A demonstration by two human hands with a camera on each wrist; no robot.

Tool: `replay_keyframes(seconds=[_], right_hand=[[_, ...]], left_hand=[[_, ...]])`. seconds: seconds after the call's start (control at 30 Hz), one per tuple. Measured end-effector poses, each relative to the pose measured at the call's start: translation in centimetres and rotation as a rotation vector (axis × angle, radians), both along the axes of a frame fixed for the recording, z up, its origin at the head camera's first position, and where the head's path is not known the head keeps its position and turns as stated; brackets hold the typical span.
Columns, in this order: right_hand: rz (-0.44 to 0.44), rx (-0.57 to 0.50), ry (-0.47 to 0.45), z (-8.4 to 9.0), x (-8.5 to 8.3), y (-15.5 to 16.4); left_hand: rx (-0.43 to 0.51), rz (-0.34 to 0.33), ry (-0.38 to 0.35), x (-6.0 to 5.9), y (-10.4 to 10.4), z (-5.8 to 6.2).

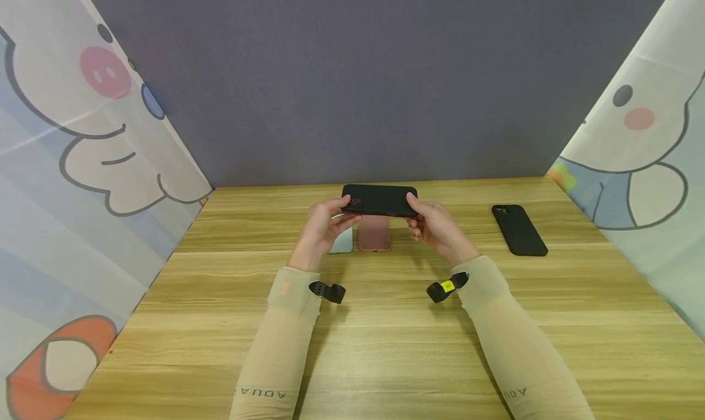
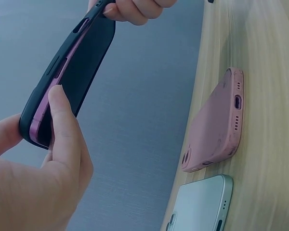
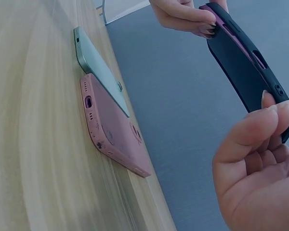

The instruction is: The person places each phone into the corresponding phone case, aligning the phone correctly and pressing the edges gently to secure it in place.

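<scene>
Up above the desk (image 1: 385,322), the left hand (image 1: 322,227) and right hand (image 1: 435,224) each pinch one end of a black phone case (image 1: 380,200) with a pink phone inside. Below it lie a pink case (image 1: 374,233) and a pale phone (image 1: 343,241). Another black case (image 1: 519,229) lies far right.

Legible text: "AQUA" printed on the left sleeve (image 1: 263,393), near the bottom edge of the head view, letters upside down as seen by the camera; the same word, partly cut off, on the right sleeve (image 1: 516,393); no other readable text, brand or number on the phones, cases or side panels.
</scene>
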State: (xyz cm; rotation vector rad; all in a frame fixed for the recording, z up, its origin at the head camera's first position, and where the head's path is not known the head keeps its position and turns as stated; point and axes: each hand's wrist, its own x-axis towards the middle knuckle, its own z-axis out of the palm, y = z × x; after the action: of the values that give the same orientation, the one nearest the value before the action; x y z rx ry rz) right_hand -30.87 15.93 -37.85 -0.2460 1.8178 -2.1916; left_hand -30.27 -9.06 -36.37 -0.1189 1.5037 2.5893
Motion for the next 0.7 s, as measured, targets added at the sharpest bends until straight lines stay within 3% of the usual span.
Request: replay_keyframes(seconds=[0.7], right_hand=[[-0.034, 0.01, -0.029, -0.32, -0.14, -0.28]], left_hand=[[-0.017, 0.017, 0.05, 0.02, 0.03, -0.09]])
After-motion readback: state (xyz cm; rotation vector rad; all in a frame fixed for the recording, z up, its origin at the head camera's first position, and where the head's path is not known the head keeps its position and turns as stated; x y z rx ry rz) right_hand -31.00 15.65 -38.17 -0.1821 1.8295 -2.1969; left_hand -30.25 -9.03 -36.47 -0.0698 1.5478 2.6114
